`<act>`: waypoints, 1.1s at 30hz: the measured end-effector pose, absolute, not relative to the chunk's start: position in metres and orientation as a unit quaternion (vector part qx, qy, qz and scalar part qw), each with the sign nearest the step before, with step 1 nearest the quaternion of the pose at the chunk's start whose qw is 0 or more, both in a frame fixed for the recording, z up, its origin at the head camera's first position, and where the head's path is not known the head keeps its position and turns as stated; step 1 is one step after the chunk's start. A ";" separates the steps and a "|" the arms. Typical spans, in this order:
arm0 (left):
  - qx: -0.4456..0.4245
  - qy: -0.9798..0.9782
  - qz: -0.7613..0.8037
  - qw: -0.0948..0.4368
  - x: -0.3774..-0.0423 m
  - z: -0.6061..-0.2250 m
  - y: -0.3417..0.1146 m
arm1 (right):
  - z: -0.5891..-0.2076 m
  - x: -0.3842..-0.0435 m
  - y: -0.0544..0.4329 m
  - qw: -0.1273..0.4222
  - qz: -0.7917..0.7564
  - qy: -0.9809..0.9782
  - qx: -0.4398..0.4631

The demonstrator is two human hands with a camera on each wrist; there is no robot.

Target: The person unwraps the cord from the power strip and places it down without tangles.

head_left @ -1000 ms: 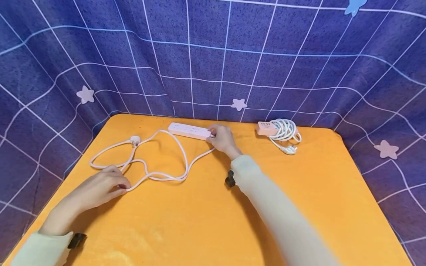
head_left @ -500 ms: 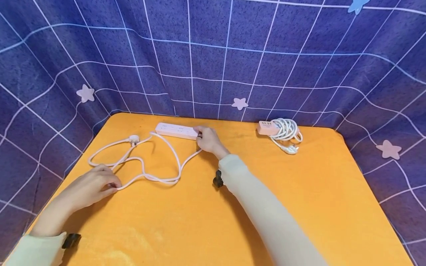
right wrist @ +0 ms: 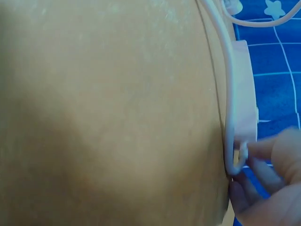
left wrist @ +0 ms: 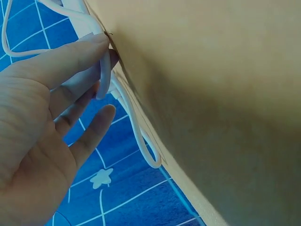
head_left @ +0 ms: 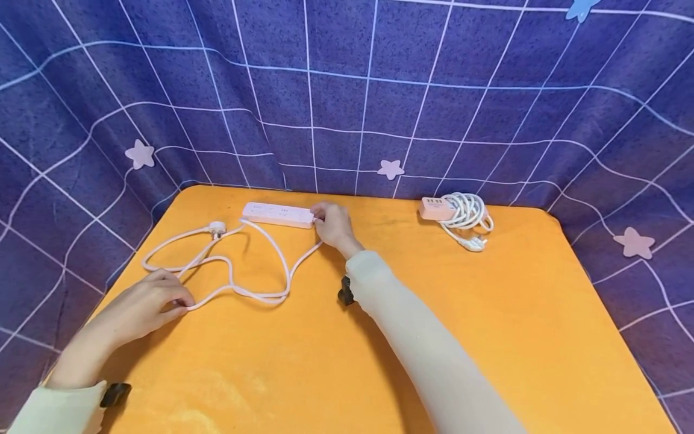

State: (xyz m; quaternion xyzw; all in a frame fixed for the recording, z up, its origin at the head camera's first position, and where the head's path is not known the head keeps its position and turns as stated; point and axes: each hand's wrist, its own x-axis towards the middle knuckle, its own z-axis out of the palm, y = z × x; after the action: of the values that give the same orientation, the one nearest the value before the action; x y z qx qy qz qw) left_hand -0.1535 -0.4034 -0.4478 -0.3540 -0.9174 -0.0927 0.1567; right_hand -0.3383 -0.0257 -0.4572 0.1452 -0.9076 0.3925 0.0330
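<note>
A pale pink power strip (head_left: 276, 214) lies flat near the back edge, left of centre. At its right end my right hand (head_left: 334, 228) pinches the base of the cord; in the right wrist view the fingers (right wrist: 261, 149) meet the cord where it leaves the strip (right wrist: 244, 89) and bends back. The cord (head_left: 262, 295) winds across the cloth in loose loops to the left. My left hand (head_left: 146, 304) pinches a stretch of it between thumb and forefinger, with the other fingers (left wrist: 96, 129) loosely spread. The cord's plug (head_left: 217, 228) rests among the loops.
A second pink power strip (head_left: 435, 208) with a white cord (head_left: 464, 211) wound up stands at the back right, its plug (head_left: 473, 243) lying in front. Orange cloth (head_left: 303, 361) covers the table. A blue gridded curtain (head_left: 336, 102) encloses the back and sides.
My right hand has slid the power strip to the left along the back edge. My left hand has shifted slightly left, still pinching the cord, and the loops have moved left too.
</note>
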 end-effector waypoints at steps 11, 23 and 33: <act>-0.357 -0.916 -0.089 0.160 -0.155 -0.448 -0.403 | -0.454 -0.335 -0.020 -0.073 0.412 -0.876 0.239; -0.385 -0.896 -0.123 0.184 -0.158 -0.424 -0.385 | -0.404 -0.334 0.063 -0.007 0.404 -0.864 0.299; -0.377 -0.887 -0.147 0.221 -0.173 -0.394 -0.339 | -0.355 -0.309 0.162 0.059 0.442 -0.856 0.260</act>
State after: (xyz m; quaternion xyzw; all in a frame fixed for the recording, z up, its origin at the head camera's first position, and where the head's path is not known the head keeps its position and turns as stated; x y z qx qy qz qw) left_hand -0.1727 -0.3388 -0.3945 -0.3768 -0.8875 -0.1467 0.2211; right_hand -0.3091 0.1621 -0.3551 0.2603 -0.8564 0.4419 0.0594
